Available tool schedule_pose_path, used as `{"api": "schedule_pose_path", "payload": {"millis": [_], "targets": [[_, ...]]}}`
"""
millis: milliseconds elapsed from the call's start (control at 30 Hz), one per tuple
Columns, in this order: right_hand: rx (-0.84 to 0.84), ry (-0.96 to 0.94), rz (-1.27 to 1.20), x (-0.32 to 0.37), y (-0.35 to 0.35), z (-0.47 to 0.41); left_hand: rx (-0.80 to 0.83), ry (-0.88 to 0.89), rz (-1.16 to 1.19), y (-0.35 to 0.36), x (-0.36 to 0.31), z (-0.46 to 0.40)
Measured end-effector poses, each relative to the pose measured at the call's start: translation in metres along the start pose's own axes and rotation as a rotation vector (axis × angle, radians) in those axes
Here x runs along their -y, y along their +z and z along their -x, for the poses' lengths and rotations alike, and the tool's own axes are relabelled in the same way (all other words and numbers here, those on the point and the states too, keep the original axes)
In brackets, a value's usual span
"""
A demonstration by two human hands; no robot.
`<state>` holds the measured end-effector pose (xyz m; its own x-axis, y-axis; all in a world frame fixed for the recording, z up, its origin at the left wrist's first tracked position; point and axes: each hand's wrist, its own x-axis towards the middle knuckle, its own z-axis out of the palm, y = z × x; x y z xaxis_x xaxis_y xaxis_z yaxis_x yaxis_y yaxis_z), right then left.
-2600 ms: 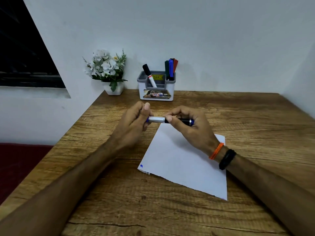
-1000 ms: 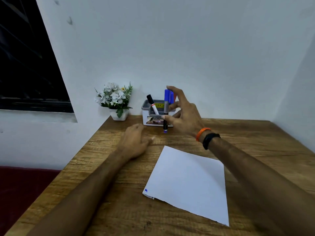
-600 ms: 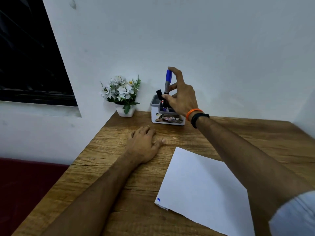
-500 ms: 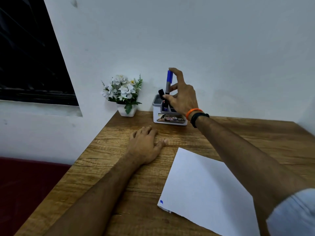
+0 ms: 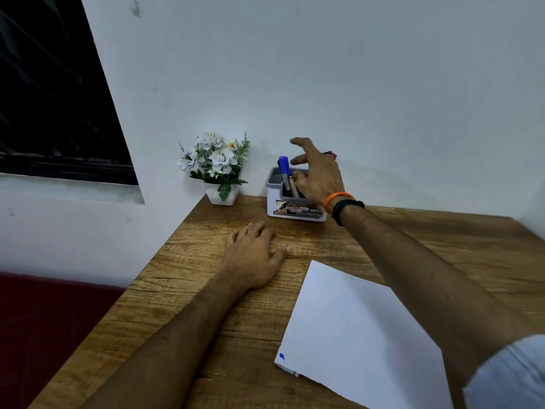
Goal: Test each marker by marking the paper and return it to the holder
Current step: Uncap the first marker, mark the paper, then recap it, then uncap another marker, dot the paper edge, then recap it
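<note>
Head-camera view showed the right hand [image 5: 317,175] over the white and grey plastic marker holder [image 5: 295,209], fingers spread and loose, gripping nothing that could be seen. Just beside its fingertips stood the blue-capped marker [image 5: 284,172], leaning in the holder's nearer-left compartment with its cap up; other markers lay hidden behind that hand, a red tip [image 5: 333,154] peeking past the knuckles. The left hand [image 5: 253,258] rested flat and relaxed on the wooden tabletop [image 5: 206,290], nearer the person than the holder. The white sheet of paper [image 5: 354,335] lay below the right forearm, a small blue mark [image 5: 281,356] at its near-left corner. Judged from this, the blue marker was tested and back, and the step in hand was choosing the next one. Doing it well would mean pinching one untested barrel cleanly, lifting straight up so neighbours stay seated, and keeping the holder from tipping.
</note>
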<state>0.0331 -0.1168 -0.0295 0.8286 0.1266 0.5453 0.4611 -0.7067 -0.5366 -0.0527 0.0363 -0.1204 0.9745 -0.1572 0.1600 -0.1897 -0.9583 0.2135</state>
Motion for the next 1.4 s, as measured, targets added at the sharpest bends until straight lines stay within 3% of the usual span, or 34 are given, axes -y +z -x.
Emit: {"api": "schedule_pose_path", "payload": {"millis": [200, 567, 800, 933, 1100, 1200, 1300, 1400], "targets": [[-0.063, -0.053, 0.199, 0.003, -0.006, -0.029, 0.018, -0.004, 0.0, -0.002, -0.001, 0.0], [0.426, -0.074, 0.462, 0.023, -0.004, -0.071, 0.007, 0.014, 0.005, 0.0, 0.001, 0.0], [0.36, -0.05, 0.412, 0.023, -0.005, -0.067, 0.001, 0.011, 0.01, 0.001, 0.002, 0.0], [0.296, -0.017, 0.251, 0.025, -0.025, -0.069, 0.004, 0.006, 0.007, 0.001, 0.002, 0.0], [0.006, 0.01, -0.043, 0.034, -0.06, -0.058, 0.007, 0.003, 0.016, 0.0, 0.001, 0.002], [-0.125, 0.046, -0.342, 0.044, -0.08, -0.037, 0.021, -0.005, 0.017, -0.002, 0.0, 0.001], [-0.123, 0.112, -0.677, 0.054, -0.096, -0.002, 0.018, -0.01, 0.03, -0.003, -0.001, 0.002], [0.002, 0.24, -0.912, 0.058, -0.1, 0.039, -0.007, 0.0, 0.077, -0.008, -0.003, 0.005]]}}
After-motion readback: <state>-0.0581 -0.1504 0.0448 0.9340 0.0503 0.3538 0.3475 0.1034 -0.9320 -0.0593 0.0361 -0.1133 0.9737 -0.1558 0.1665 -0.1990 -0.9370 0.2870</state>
